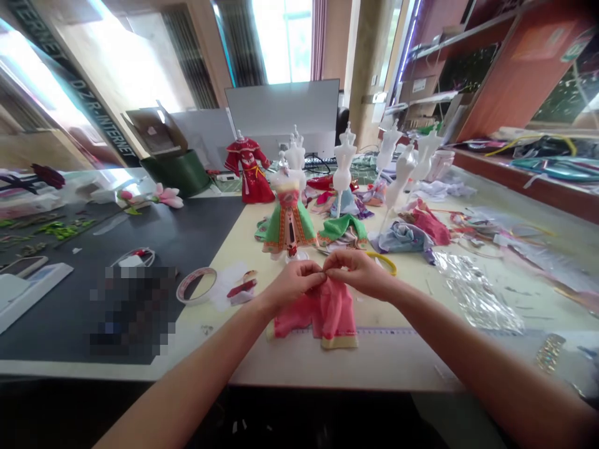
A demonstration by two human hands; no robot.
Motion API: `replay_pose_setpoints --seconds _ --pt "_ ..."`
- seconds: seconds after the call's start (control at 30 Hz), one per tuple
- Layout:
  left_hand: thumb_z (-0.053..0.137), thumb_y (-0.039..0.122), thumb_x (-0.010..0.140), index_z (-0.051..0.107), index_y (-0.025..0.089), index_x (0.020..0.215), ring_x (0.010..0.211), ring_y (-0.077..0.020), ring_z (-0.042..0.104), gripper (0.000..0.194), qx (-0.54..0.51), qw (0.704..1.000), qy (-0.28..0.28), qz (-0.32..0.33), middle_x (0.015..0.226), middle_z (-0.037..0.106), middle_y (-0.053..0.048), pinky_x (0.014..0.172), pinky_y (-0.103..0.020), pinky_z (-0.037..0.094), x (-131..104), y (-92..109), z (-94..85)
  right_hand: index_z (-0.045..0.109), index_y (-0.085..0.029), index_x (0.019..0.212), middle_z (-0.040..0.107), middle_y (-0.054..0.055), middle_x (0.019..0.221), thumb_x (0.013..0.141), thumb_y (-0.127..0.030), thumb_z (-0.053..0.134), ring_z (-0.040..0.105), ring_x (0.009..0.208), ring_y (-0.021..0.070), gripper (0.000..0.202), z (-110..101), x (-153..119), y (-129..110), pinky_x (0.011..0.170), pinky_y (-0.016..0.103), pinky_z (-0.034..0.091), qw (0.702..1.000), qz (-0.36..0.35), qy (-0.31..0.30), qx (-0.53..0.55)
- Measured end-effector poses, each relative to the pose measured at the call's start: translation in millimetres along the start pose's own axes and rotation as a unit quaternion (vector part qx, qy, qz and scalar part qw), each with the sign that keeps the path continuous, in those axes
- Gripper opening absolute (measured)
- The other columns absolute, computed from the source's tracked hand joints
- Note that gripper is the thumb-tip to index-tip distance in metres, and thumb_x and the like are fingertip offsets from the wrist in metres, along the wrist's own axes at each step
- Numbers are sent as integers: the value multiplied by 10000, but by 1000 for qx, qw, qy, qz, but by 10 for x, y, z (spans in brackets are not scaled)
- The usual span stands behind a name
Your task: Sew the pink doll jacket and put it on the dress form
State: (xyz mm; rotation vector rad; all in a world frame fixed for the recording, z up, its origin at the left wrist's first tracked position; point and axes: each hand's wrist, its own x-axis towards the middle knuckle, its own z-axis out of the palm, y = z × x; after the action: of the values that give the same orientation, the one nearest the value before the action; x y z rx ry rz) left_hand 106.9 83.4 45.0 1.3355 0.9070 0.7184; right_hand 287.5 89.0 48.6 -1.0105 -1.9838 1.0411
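Observation:
My left hand (297, 280) and my right hand (358, 272) meet in front of me, each with thumb and forefinger pinched at the top edge of a small pink doll garment (337, 312). The cloth hangs below the fingers in two parts with cream hems, its lower end at the table. Exactly how the fingers grip the edge is too small to make out. Just behind the hands stands a doll dress form in a green and orange dress (290, 218). A purple-marked ruler (388, 332) lies partly under the garment.
A tape roll (196, 285) and fabric scraps (242, 290) lie to the left, a yellow ring (387, 262) and clear plastic packets (477, 290) to the right. Behind are a red doll dress (248, 168), bare white dress forms (345, 159) and heaped cloth (405, 237).

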Motion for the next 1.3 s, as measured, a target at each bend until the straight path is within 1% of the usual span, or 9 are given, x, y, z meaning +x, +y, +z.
replay_pose_setpoints --seconds 0.1,0.23,0.37,0.5,0.67,0.87,1.07,1.17,1.3 --pt "655 344 704 575 118 680 547 -99 548 241 -6 1000 13 10 598 582 2 575 -239 442 114 -62 -5 590 -167 826 592 0 783 763 -182 545 532 714 125 79 7 35 135 628 229 402 996 42 -2 78" --pt "626 367 717 561 124 679 557 -103 549 253 -8 999 27 22 602 596 -7 577 -235 428 158 -167 -4 572 -171 858 577 0 796 768 -216 553 520 729 126 102 76 17 221 632 225 391 986 68 -8 155" --pt "625 347 714 562 126 678 541 -89 513 233 -6 998 47 32 588 568 11 550 -215 393 141 -245 -7 575 -169 824 567 -1 756 781 -236 547 502 688 122 85 143 -15 211 577 214 363 990 73 10 117" --pt "606 301 723 570 126 692 577 -96 509 182 16 997 67 46 618 561 6 559 -216 386 121 -265 -17 569 -158 743 530 -13 664 764 -232 548 453 610 107 80 186 -12 219 528 213 323 994 76 32 68" --pt "588 275 727 567 124 699 570 -79 471 155 11 996 76 51 616 527 20 559 -207 388 95 -225 -29 533 -158 728 504 -23 665 747 -227 569 430 608 100 79 202 -5 205 529 208 319 993 74 34 81" --pt "593 273 732 570 124 705 597 -87 485 154 36 995 73 57 640 537 16 579 -207 409 80 -197 -32 552 -158 765 515 -20 687 776 -260 565 443 630 104 103 187 -42 172 532 203 321 993 85 -1 87" --pt "569 258 757 576 127 704 628 -102 490 141 93 990 72 76 661 541 6 590 -214 402 81 -214 -16 531 -162 712 499 -21 657 754 -235 544 442 616 107 85 224 -28 233 522 208 317 995 69 25 62" --pt "553 251 766 584 130 716 632 -110 501 135 100 989 71 79 662 549 1 595 -219 412 82 -223 -17 531 -169 713 498 -22 659 746 -225 534 449 617 110 65 225 -32 238 522 209 320 995 74 25 62" --pt "547 250 773 598 125 730 639 -116 515 142 97 989 68 83 671 569 -9 599 -221 418 77 -235 -23 534 -171 714 507 -18 669 759 -254 533 464 629 113 95 218 -41 240 532 209 341 992 83 21 87"
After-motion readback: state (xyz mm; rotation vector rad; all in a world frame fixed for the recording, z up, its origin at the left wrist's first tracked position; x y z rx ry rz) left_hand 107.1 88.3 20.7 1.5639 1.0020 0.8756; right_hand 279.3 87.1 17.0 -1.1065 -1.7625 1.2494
